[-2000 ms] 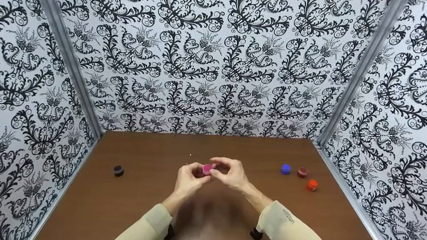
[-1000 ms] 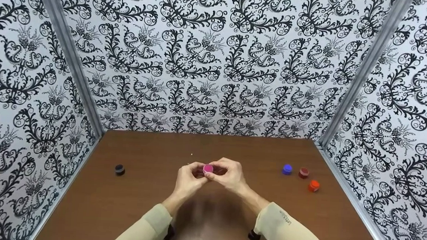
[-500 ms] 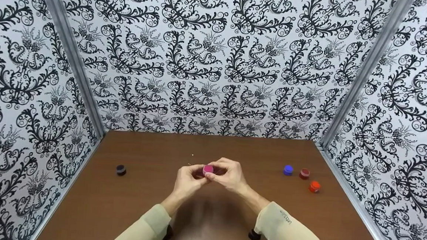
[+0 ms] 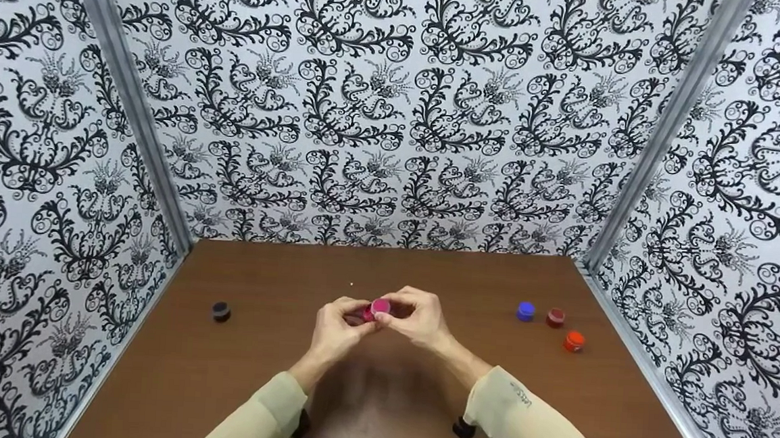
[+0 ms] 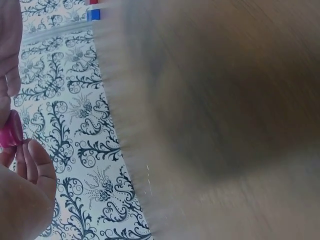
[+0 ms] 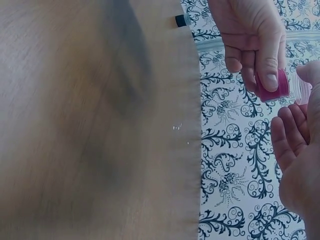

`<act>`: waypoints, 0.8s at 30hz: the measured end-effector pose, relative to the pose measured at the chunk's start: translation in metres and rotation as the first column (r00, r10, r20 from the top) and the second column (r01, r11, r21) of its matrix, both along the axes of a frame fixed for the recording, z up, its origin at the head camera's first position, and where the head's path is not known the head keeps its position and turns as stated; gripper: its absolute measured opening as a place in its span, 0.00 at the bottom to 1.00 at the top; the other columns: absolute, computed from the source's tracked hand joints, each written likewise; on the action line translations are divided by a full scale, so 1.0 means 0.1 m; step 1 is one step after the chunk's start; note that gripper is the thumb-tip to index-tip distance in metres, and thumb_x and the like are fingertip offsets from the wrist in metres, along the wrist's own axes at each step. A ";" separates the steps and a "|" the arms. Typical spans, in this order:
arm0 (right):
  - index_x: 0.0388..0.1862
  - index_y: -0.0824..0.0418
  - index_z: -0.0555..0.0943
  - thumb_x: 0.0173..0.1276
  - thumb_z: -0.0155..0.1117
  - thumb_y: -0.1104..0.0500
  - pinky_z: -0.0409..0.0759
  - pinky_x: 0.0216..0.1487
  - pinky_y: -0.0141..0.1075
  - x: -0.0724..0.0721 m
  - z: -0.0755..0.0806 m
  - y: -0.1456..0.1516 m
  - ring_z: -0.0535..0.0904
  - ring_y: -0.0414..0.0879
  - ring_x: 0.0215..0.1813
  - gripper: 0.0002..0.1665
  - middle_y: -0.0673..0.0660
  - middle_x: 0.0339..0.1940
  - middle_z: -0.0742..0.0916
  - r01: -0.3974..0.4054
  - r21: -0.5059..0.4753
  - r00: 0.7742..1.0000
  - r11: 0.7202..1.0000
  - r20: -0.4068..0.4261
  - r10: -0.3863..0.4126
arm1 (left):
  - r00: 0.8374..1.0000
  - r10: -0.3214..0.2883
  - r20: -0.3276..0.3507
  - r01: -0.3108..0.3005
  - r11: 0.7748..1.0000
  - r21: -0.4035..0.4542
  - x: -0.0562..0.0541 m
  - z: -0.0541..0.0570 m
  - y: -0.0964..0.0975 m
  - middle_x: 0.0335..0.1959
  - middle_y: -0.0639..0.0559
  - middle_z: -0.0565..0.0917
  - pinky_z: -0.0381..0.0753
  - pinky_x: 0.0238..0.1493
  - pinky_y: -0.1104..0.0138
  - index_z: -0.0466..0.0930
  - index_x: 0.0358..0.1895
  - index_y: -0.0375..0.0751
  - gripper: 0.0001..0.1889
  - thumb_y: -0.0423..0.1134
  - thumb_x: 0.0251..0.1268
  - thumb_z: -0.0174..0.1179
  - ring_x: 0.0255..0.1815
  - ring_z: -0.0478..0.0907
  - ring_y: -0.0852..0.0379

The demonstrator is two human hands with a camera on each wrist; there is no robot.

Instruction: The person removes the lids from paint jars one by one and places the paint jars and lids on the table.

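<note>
A small pink paint jar is held in two parts above the table, between both hands. My left hand (image 4: pixel 337 327) pinches its pink lid (image 6: pixel 272 86), thumb laid across the side in the right wrist view. My right hand (image 4: pixel 421 319) pinches the jar's clear threaded part (image 6: pixel 301 91), which shows some pink. In the right wrist view a narrow gap separates the two parts. From the head, the part in the right hand shows a pink round face (image 4: pixel 380 307) with a pale rim. In the left wrist view only one pink piece (image 5: pixel 11 130) shows.
On the brown table (image 4: pixel 252 373), a black jar (image 4: pixel 221 312) stands at left. A blue jar (image 4: pixel 526 311), dark red jar (image 4: pixel 556 317) and orange jar (image 4: pixel 575 341) stand at right. Patterned walls (image 4: pixel 396 111) enclose the table. A tiny white speck (image 4: pixel 351 284) lies behind the hands.
My left hand has drawn slightly left, and the pink lid now shows apart from the piece in my right hand. The right hand stays nearly still; the other jars have not moved.
</note>
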State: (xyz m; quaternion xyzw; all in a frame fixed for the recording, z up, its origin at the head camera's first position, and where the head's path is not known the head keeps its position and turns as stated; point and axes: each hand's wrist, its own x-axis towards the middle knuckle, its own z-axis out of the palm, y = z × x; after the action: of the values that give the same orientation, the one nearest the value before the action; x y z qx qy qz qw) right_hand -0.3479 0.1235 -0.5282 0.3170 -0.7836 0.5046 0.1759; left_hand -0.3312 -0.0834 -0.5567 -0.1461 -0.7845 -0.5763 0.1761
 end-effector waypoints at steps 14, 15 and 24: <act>0.46 0.60 0.97 0.62 0.86 0.61 0.88 0.40 0.33 0.03 -0.12 -0.08 0.86 0.41 0.35 0.13 0.60 0.34 0.94 -0.019 -0.006 1.000 1.000 -0.018 0.019 | 0.996 0.092 -0.014 -0.092 0.995 -0.036 -0.13 -0.04 -0.17 0.40 0.40 0.91 0.93 0.42 0.69 0.95 0.51 0.31 0.20 0.32 0.54 0.87 0.39 0.93 0.47; 0.46 0.60 0.97 0.62 0.85 0.61 0.88 0.39 0.31 0.03 -0.12 -0.09 0.86 0.40 0.35 0.13 0.60 0.33 0.93 -0.020 -0.003 1.000 1.000 -0.015 0.020 | 0.995 0.099 -0.013 -0.099 0.994 -0.037 -0.15 -0.03 -0.18 0.40 0.40 0.91 0.93 0.42 0.70 0.95 0.51 0.31 0.20 0.32 0.55 0.87 0.38 0.93 0.47; 0.45 0.59 0.97 0.60 0.85 0.61 0.87 0.37 0.28 0.03 -0.29 -0.14 0.86 0.37 0.33 0.13 0.59 0.32 0.93 -0.006 0.033 1.000 0.999 0.025 0.005 | 0.991 0.130 0.019 -0.130 0.991 0.003 -0.23 -0.04 -0.25 0.42 0.37 0.92 0.89 0.41 0.75 0.94 0.54 0.31 0.22 0.33 0.55 0.86 0.39 0.93 0.47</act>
State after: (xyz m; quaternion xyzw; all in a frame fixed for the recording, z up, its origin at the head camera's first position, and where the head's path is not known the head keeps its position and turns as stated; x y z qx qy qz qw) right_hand -0.3450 0.1097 -0.5568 0.3156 -0.7931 0.4961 0.1594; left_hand -0.3539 -0.1086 -0.5602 -0.0887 -0.7927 -0.5668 0.2063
